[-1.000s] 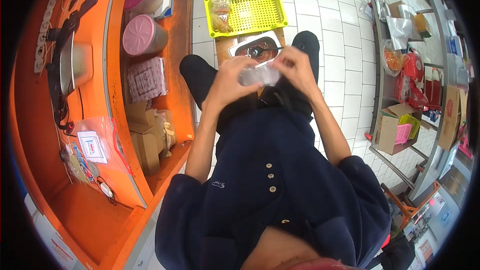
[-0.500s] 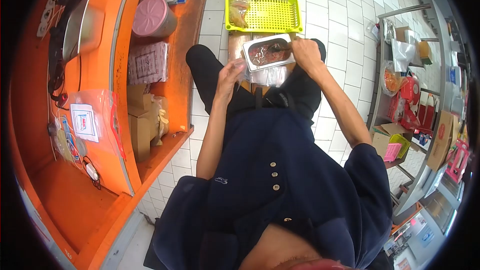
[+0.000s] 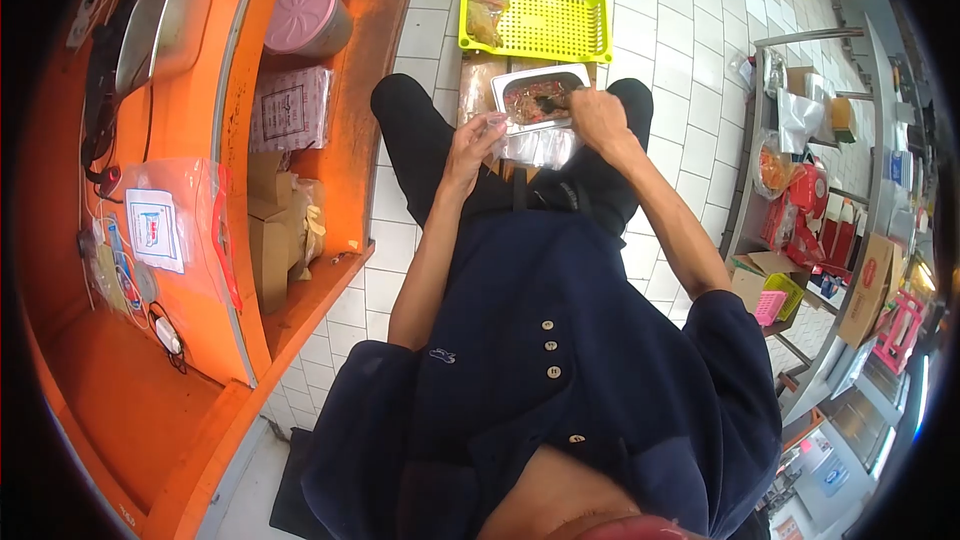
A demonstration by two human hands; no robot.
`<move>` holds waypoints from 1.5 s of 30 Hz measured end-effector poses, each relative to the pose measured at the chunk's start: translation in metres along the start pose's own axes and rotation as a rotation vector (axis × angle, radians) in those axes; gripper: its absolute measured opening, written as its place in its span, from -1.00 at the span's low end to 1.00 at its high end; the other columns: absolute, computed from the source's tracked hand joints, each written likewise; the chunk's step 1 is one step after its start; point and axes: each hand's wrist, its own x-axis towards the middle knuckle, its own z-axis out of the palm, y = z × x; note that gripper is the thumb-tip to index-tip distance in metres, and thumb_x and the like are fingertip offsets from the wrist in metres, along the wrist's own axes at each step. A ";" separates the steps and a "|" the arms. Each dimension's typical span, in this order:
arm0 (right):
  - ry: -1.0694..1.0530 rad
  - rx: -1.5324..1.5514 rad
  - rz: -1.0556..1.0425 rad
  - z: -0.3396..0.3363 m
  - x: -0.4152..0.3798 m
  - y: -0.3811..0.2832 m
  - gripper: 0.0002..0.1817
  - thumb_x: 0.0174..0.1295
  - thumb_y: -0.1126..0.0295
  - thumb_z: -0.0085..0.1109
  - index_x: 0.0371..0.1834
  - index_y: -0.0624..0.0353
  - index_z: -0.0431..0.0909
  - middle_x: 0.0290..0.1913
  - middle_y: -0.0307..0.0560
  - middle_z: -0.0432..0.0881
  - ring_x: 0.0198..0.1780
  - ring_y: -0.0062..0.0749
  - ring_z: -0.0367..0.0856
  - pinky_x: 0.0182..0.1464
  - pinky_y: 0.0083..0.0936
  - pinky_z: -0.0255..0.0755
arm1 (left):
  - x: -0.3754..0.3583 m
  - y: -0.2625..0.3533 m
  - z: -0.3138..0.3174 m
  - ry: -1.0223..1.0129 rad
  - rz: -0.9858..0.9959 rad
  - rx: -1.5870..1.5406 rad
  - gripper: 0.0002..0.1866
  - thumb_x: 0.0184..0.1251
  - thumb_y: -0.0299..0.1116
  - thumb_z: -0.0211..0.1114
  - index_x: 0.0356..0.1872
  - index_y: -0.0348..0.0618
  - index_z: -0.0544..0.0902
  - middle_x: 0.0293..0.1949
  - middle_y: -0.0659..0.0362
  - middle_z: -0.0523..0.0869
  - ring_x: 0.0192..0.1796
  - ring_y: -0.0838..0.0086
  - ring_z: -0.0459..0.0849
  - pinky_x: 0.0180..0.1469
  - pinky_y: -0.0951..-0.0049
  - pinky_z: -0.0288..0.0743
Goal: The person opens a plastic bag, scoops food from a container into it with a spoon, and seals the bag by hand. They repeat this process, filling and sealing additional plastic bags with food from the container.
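Note:
A rectangular metal tray (image 3: 499,92) holding a reddish, saucy food stands on the narrow bench between my knees. My right hand (image 3: 600,122) is closed at the tray's right side, gripping a spoon whose dark bowl (image 3: 548,103) dips into the food; its handle is mostly hidden by my fingers. At the tray's near-left corner, my left hand (image 3: 470,152) pinches a small clear plastic bag (image 3: 497,126). More clear plastic bags (image 3: 543,148) lie in a flat stack just in front of the tray.
Beyond the tray sits a yellow-green plastic basket (image 3: 606,25) with a filled clear bag (image 3: 488,12) at its left end. To the left rises an orange counter (image 3: 200,240) with a pink-lidded tub (image 3: 308,15). Metal shelving (image 3: 748,190) loaded with goods stands on the right.
My right hand has come slightly toward me and turned, and the spoon has shifted within the food. My left hand moved a little closer to the tray with the bag. The view has shifted slightly.

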 end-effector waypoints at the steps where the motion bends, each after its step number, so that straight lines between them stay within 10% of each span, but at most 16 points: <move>1: 0.089 0.050 -0.039 0.011 0.002 -0.004 -0.84 0.13 0.49 0.15 -0.40 0.30 0.72 -0.33 0.23 0.75 -0.27 0.03 0.80 -0.23 -0.16 0.69 | 0.000 0.001 0.000 0.002 0.002 -0.002 -0.55 0.41 -0.23 0.39 0.18 -0.33 0.59 0.03 0.15 0.67 0.05 0.57 0.61 0.10 0.54 0.50; 16: -0.053 0.509 -0.007 0.024 0.011 0.005 -0.80 0.11 0.43 0.18 -0.30 0.30 0.73 -0.35 0.22 0.73 -0.26 0.09 0.74 -0.13 -0.13 0.60 | 0.003 0.003 -0.005 -0.045 0.007 0.044 -0.60 0.43 -0.19 0.33 0.14 -0.24 0.63 -0.04 0.19 0.74 0.04 0.58 0.66 0.13 0.53 0.45; 20: -0.211 0.810 0.099 0.033 0.009 0.033 -0.82 0.20 0.41 0.23 -0.28 0.28 0.74 -0.43 -0.09 0.74 -0.40 -0.31 0.66 -0.23 -0.38 0.53 | -0.002 0.007 0.000 -0.052 0.024 0.075 -0.60 0.44 -0.21 0.32 0.15 -0.26 0.62 -0.06 0.18 0.73 0.03 0.59 0.65 0.15 0.54 0.43; 25: -0.429 1.169 0.494 0.022 -0.019 0.042 -0.89 0.36 0.43 0.18 -0.17 0.15 0.69 -0.39 -0.40 0.59 -0.55 -0.81 0.22 -0.59 -0.74 -0.04 | -0.002 0.009 -0.002 -0.049 -0.005 0.047 -0.60 0.46 -0.20 0.30 0.16 -0.25 0.62 -0.09 0.23 0.71 -0.01 0.62 0.61 0.11 0.57 0.40; 45: -0.336 1.413 0.602 0.053 -0.036 0.030 -0.89 0.40 0.49 0.10 -0.25 0.14 0.63 -0.43 -0.42 0.50 -0.56 -0.80 0.20 -0.61 -0.73 -0.02 | -0.005 0.005 -0.004 -0.031 -0.012 0.003 -0.62 0.47 -0.23 0.31 0.15 -0.26 0.61 -0.03 0.20 0.74 0.02 0.62 0.64 0.12 0.59 0.43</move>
